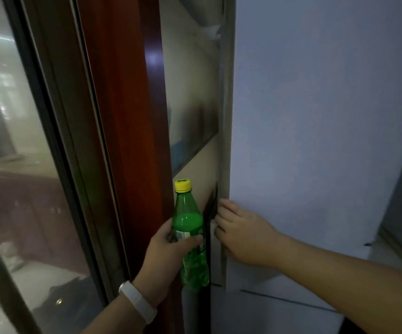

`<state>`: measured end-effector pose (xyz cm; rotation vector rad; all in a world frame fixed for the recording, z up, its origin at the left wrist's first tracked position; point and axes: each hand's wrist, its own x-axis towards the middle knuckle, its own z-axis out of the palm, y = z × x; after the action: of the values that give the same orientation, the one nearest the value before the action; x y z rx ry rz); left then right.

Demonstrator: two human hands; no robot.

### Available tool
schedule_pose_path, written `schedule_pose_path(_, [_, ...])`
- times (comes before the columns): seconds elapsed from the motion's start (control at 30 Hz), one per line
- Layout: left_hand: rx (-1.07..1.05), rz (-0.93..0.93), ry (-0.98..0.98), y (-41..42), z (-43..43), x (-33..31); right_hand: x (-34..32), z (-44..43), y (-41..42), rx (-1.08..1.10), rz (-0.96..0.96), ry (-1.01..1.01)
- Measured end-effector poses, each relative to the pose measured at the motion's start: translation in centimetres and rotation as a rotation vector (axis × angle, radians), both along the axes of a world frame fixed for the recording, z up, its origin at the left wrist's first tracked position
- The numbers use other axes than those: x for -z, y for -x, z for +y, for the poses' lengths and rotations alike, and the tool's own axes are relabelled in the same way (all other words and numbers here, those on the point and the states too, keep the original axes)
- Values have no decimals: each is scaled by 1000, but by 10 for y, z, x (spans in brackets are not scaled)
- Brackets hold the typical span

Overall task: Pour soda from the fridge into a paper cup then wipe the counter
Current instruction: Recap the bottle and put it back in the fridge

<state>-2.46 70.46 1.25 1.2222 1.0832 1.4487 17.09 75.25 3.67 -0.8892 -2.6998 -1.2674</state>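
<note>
A green soda bottle (190, 232) with a yellow cap stands upright in my left hand (163, 254), which is wrapped around its label; the liquid fills it to just below the shoulder. The white fridge door (315, 116) fills the right half of the view. My right hand (240, 235) lies flat against that door's left edge, fingers curled over the grey seal. The fridge's inside is hidden. No paper cup or counter is in view.
A reddish-brown wooden frame (127, 116) and a glass pane (21, 141) stand close on the left. A beige wall (190, 92) shows in the narrow gap between frame and fridge. A white band is on my left wrist (137, 301).
</note>
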Motion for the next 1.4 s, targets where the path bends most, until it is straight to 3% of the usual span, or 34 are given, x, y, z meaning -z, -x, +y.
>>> schedule_pose_path(0.43, [63, -45, 10, -66, -72, 16, 10, -135, -80, -50, 89, -62])
schedule_pose_path(0.77, [149, 2, -45, -155, -162, 10, 16, -250, -186, -2, 175, -51])
schedule_pose_path(0.93, [199, 21, -96, -196, -198, 2, 29, -297, -239, 139, 293, -104])
schedule_pose_path(1.1, [328, 18, -92, -235, -221, -20, 39, -329, -279, 292, 536, -195])
schedule_pose_path(1.4, [506, 24, -89, -301, -230, -27, 50, -336, -316, 786, 918, -206])
